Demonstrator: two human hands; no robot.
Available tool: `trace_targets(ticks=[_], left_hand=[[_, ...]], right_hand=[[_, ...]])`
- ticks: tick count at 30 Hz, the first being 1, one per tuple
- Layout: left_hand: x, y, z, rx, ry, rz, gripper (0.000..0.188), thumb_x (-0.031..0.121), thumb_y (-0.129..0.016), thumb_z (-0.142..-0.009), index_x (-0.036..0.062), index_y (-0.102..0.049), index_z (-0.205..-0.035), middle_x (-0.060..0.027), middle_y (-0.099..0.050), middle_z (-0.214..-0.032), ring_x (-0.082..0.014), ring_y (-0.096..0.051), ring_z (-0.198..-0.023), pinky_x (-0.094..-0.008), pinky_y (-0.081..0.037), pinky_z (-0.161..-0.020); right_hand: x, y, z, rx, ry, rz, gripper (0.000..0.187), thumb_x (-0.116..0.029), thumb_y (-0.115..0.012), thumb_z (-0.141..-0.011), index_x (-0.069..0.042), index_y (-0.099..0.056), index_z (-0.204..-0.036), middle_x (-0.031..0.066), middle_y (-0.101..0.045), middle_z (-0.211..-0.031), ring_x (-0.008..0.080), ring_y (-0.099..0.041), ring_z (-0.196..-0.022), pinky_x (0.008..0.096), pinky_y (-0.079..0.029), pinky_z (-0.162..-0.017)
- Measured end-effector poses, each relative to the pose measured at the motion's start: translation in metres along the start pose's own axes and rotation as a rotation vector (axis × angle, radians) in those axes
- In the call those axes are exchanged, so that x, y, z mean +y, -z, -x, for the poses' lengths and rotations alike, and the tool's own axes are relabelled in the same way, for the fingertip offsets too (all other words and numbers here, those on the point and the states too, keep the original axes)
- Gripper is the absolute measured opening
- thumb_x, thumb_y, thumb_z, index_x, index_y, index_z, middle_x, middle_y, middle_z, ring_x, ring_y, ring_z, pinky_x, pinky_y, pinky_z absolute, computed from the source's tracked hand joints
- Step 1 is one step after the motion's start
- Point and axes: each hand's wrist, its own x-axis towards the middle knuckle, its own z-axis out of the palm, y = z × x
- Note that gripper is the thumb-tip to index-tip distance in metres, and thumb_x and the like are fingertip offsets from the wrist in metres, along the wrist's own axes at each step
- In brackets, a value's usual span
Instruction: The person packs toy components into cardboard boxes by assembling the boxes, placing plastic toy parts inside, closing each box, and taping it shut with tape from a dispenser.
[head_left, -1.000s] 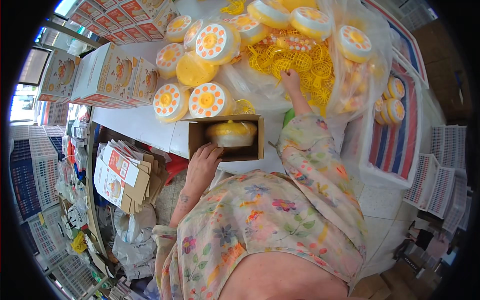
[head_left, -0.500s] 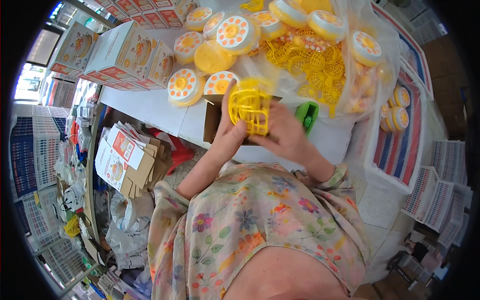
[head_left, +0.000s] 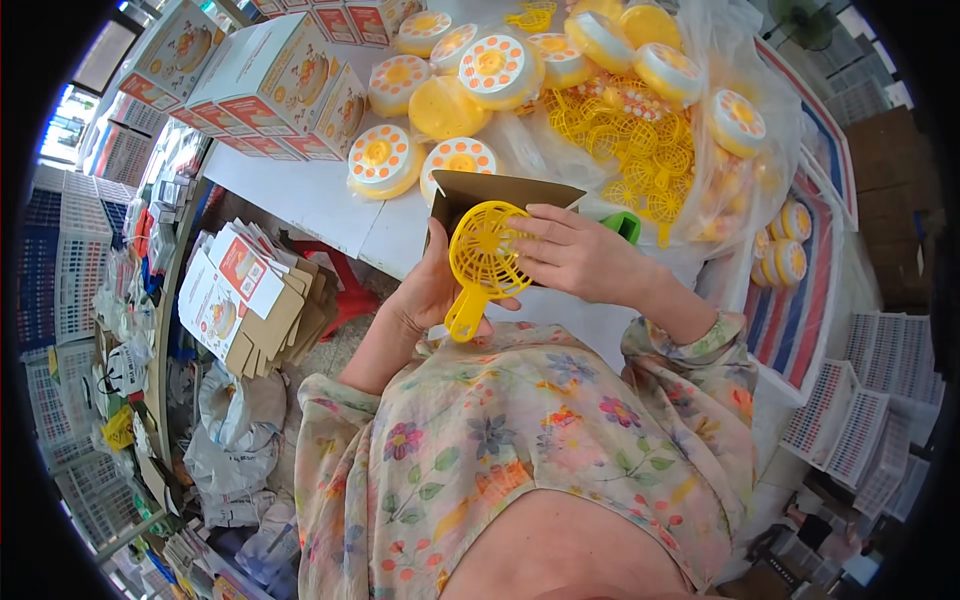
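A yellow plastic slotted scoop [head_left: 490, 252] with a round, slotted bowl and a short handle is between my hands, its handle toward my body. My left hand [head_left: 418, 292] holds it from below, with fingertips showing past the handle and the thumb up at its left side. My right hand [head_left: 585, 255] has its fingers curled over the right side of the bowl. Just behind the scoop stands an open cardboard box [head_left: 505, 188], brown inside, its flap raised. The scoop and hands cover much of the box. A green tool [head_left: 624, 226] is partly hidden behind my right hand.
Yellow-and-white round toys [head_left: 490, 68] with orange dots lie across the back of the white table [head_left: 290, 195]. A clear bag holds several more yellow scoops [head_left: 655, 150]. Printed boxes [head_left: 265, 85] are stacked back left; flattened cartons [head_left: 245, 300] lie lower left. A striped-lined crate [head_left: 790, 330] stands right.
The scoop has turned, its bowl facing up and its handle now toward me. My right hand has moved onto the bowl's right side. The box flap now stands raised behind.
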Motion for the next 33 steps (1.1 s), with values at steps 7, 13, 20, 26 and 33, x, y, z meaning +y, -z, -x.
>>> trace_targets(ticks=[7,13,20,26,33], left_hand=[[0.0,0.014,0.008,0.277,-0.031,-0.692,0.087,0.073,-0.037,-0.089,0.0025,-0.04,-0.14,-0.0186,-0.065,-0.1,-0.0232,-0.068,-0.072,-0.0292,-0.055,-0.045],[-0.004,-0.007,0.009,0.128,0.098,-0.507,0.07,0.063,-0.03,-0.099,0.0018,-0.054,-0.121,-0.0123,-0.066,-0.07,-0.0153,-0.055,-0.038,-0.0222,-0.042,-0.034],[-0.003,-0.007,-0.023,0.239,0.104,-0.602,0.061,0.055,-0.036,-0.102,0.0014,-0.055,-0.124,-0.0107,-0.069,-0.083,-0.0148,-0.064,-0.057,-0.0254,-0.05,-0.051],[0.027,0.022,-0.001,0.777,-0.627,-1.149,0.03,0.018,-0.053,-0.101,0.0016,-0.056,-0.126,-0.005,-0.066,-0.107,-0.0094,-0.059,-0.094,-0.0241,-0.049,-0.08],[0.016,0.073,0.006,0.94,-0.801,-1.262,0.033,0.018,-0.056,-0.1,0.0021,-0.054,-0.129,-0.0062,-0.06,-0.123,-0.0107,-0.054,-0.107,-0.0248,-0.046,-0.088]], right_hand=[[-0.011,0.001,-0.005,-0.03,-0.059,0.047,0.034,-0.018,-0.07,-0.075,-0.008,-0.067,-0.108,0.0132,-0.059,-0.124,0.03,-0.05,-0.126,0.0481,-0.04,-0.108],[-0.008,0.004,-0.008,0.335,-0.222,-0.622,0.073,-0.031,-0.086,-0.065,-0.011,-0.056,-0.129,0.0182,-0.043,-0.14,0.0325,-0.045,-0.127,0.0461,-0.039,-0.105],[-0.019,-0.02,0.003,0.479,-0.555,-0.779,0.072,-0.027,-0.087,-0.064,-0.013,-0.055,-0.128,0.016,-0.048,-0.13,0.0326,-0.049,-0.119,0.046,-0.042,-0.098],[-0.041,-0.056,-0.005,0.195,-0.902,-0.213,0.07,-0.03,-0.084,-0.066,-0.012,-0.055,-0.127,0.0161,-0.05,-0.123,0.0343,-0.05,-0.115,0.0453,-0.042,-0.098],[-0.049,-0.104,0.006,0.036,-0.799,0.146,0.053,-0.032,-0.078,-0.073,-0.013,-0.061,-0.12,0.0135,-0.055,-0.114,0.0303,-0.053,-0.11,0.0469,-0.036,-0.1]])
